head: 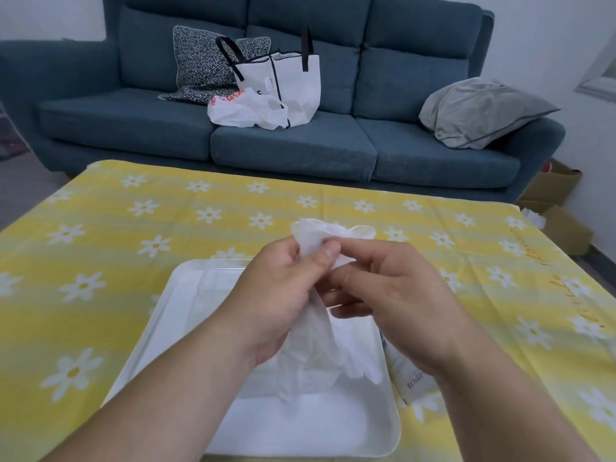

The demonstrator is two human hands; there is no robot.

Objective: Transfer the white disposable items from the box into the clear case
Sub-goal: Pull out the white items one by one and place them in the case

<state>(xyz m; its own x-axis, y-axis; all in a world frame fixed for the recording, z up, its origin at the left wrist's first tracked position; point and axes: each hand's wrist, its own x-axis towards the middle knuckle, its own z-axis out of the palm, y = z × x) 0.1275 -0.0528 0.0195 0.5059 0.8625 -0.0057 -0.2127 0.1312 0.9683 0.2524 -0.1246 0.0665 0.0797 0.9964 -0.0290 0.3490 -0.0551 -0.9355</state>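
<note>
Left grip (283,295): thumb and fingers curled, pinching a thin, crumpled, white translucent disposable plastic glove (316,341) near its top end. Right grip (393,291): thumb and forefinger pressed onto the same bunched top end, just beside the left thumb, other fingers loosely bent below. Held in the air between both grips, above the bench (100,228) draped in a yellow striped cloth with white daisies. Top end poking up past the fingertips, the rest hanging down from the left palm, finger-shaped tips dangling low over a rounded rectangular clear plastic case (300,431). Inside the case, under the hands, more crumpled white film, too blurred to make out. Just right of the case, lying on the cloth and partly hidden by the right wrist, a small pale box (411,378) with dark print. Behind the bench, a blue-grey three-seat fabric sofa (300,151) carrying a black-and-white patterned cushion (200,65), a white tote bag with black handles (293,81), a crumpled white plastic carrier bag (246,111) and a grey pillow (480,111). Brown cardboard cartons (560,208) on the floor at far right
</note>
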